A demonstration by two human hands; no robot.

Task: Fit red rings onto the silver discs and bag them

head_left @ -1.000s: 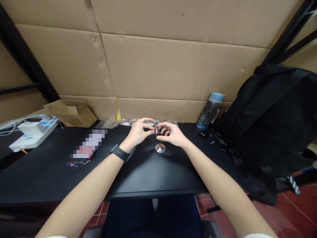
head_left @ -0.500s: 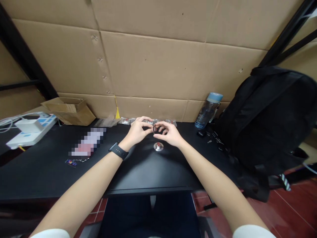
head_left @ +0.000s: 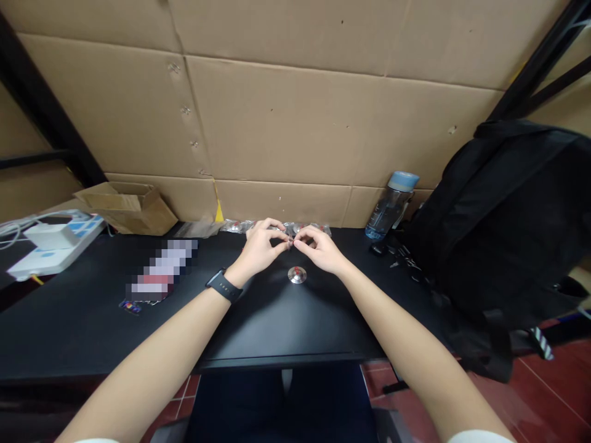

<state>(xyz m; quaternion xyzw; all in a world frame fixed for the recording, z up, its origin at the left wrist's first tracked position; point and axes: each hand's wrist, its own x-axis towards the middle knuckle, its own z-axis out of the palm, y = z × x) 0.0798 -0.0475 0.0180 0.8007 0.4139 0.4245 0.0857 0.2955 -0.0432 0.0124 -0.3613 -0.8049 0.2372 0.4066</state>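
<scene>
My left hand [head_left: 260,247] and my right hand [head_left: 319,249] meet above the black table [head_left: 92,320], fingertips pinched together on one small part [head_left: 290,243] too tiny to name. My left wrist wears a black watch [head_left: 223,285]. Just below the hands, a small round silver disc with a red centre [head_left: 297,274] lies on the table. Behind the hands, several clear packets with silver and red parts [head_left: 240,226] lie along the cardboard wall.
A black backpack [head_left: 508,234] fills the right side, with a blue-capped water bottle [head_left: 390,205] beside it. An open cardboard box [head_left: 127,206] and a white power strip [head_left: 50,243] sit at the left. A keychain [head_left: 133,306] lies near a blurred patch.
My fingertips have closed in on each other; the dark round piece seen between my hands earlier is now almost hidden in the pinch. The view shifted slightly.
</scene>
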